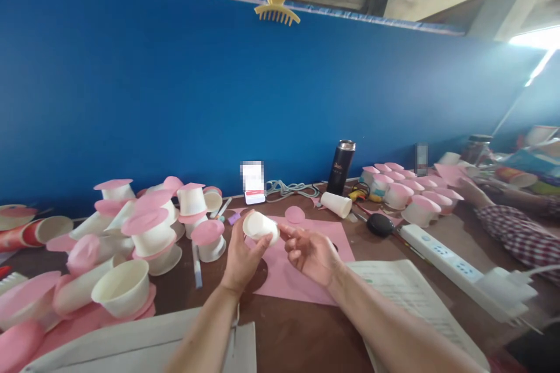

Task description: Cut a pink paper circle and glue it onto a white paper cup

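My left hand [245, 253] is closed around a white paper cup [258, 227], which lies tilted on its side with its mouth toward the left. My right hand [312, 250] is beside the cup's other end, fingers half curled and apart, fingertips close to or touching it; I cannot tell which. Beneath both hands lies a pink paper sheet [280, 277] on the brown table. A pink paper disc [294, 214] rests at the sheet's far edge. To the right of it, another white paper cup [336, 205] lies on its side.
On the left stand many white cups with pink discs [151, 227]; more stand at right [420, 210]. A black flask [341, 168], a power strip [459, 268] and printed papers [406, 297] lie around. A co-worker's checked sleeve [516, 239] is at far right. A blue partition [196, 81] rises behind.
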Available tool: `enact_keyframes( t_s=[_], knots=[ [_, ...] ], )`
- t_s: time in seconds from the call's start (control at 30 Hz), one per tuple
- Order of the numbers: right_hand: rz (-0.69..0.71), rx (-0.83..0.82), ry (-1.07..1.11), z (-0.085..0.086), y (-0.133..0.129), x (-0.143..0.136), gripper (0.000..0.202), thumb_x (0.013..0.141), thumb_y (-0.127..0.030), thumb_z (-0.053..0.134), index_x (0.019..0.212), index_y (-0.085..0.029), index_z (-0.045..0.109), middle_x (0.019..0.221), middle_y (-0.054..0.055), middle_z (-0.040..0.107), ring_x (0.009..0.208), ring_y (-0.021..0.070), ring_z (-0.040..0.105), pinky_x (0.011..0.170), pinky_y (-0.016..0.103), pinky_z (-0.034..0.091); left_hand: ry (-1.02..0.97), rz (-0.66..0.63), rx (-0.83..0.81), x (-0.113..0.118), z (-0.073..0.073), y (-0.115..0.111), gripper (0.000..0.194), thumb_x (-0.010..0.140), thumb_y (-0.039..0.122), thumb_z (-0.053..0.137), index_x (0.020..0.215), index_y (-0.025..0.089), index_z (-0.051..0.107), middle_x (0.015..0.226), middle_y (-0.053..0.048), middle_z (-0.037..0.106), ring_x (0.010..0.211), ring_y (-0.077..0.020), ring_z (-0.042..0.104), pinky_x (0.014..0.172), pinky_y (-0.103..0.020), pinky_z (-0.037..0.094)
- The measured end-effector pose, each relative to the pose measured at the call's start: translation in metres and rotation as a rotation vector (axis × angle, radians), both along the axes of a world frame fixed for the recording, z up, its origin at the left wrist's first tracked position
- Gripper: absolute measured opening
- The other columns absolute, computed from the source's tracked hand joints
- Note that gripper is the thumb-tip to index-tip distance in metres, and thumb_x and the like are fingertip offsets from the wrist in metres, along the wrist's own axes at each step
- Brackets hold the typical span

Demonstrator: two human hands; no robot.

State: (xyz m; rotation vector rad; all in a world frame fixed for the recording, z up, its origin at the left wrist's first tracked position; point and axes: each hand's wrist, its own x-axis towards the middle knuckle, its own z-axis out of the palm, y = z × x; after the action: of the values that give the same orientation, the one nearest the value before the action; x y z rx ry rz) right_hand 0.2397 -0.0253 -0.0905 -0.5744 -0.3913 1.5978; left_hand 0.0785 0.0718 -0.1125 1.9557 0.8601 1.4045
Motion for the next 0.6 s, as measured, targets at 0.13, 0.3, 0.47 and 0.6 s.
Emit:
enact_keyframes(
  t_s=[0.13, 0.3, 0.47, 0.6],
  knots=[
    [-0.144, -0.022, -0.149, -0.007, 0.004, 0.015, 0.027, 0.078, -0.020, 0.062, 0.105, -0.018, 0.068, 0.118, 0.006, 0.062, 0.067, 0.0054, 0.058, 0.054, 0.014, 0.046, -0.065, 0.271, 0.006, -0.010, 0.011, 0.002, 0.049, 0.078, 0.045, 0.064, 0.115, 0.014, 0.054, 0.102, -0.012, 0.064, 0.092, -0.0231, 0.064, 0.082, -0.037, 0.052],
    [-0.322, -0.031, -0.489, -0.009, 0.009, 0.015, 0.029, 0.075, -0.029, 0.068, 0.102, -0.020, 0.066, 0.107, 0.005, 0.063, 0.063, 0.0069, 0.057, 0.049, 0.016, 0.045, -0.048, 0.464, 0.434, -0.016, 0.016, 0.000, 0.061, 0.076, 0.038, 0.068, 0.125, 0.009, 0.046, 0.116, -0.019, 0.060, 0.109, -0.0274, 0.059, 0.093, -0.041, 0.047],
    [-0.209, 0.128, -1.337, -0.002, 0.043, -0.012, 0.029, 0.085, -0.028, 0.050, 0.109, -0.018, 0.062, 0.091, 0.007, 0.064, 0.067, 0.0142, 0.061, 0.053, 0.024, 0.048, 0.012, 0.370, 0.592, -0.014, 0.016, -0.007, 0.069, 0.077, 0.032, 0.069, 0.133, 0.009, 0.037, 0.120, -0.020, 0.060, 0.115, -0.0287, 0.057, 0.097, -0.043, 0.045],
    [-0.175, 0.285, -1.948, 0.006, 0.079, -0.031, 0.038, 0.076, -0.022, 0.059, 0.115, -0.017, 0.061, 0.113, 0.013, 0.061, 0.094, 0.0262, 0.059, 0.075, 0.036, 0.049, 0.044, 0.365, 0.663, -0.014, 0.014, -0.008, 0.072, 0.075, 0.034, 0.070, 0.134, 0.009, 0.035, 0.120, -0.021, 0.059, 0.116, -0.0307, 0.056, 0.096, -0.046, 0.046]
  ],
)
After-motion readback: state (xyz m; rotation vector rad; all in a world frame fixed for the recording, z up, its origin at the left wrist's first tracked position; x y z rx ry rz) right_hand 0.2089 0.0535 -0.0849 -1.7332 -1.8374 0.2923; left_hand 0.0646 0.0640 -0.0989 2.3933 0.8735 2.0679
